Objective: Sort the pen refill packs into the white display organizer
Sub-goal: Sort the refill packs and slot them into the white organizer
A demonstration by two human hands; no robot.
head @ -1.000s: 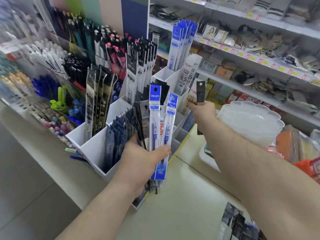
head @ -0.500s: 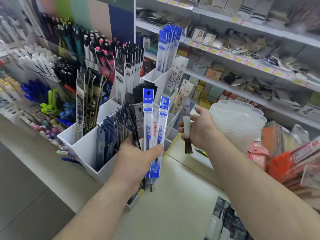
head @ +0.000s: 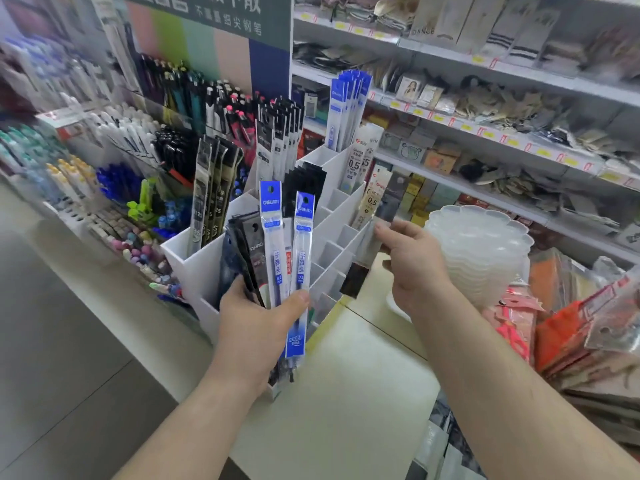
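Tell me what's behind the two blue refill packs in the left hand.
Behind the two blue packs, the left hand grips a fan of dark packs, with a red-labelled one between. Their count and lower ends are hidden.

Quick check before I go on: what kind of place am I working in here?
Most likely a stationery shop: racks of pens on display, shelves with yellow price tags, and a white display organizer holding pen refill packs.
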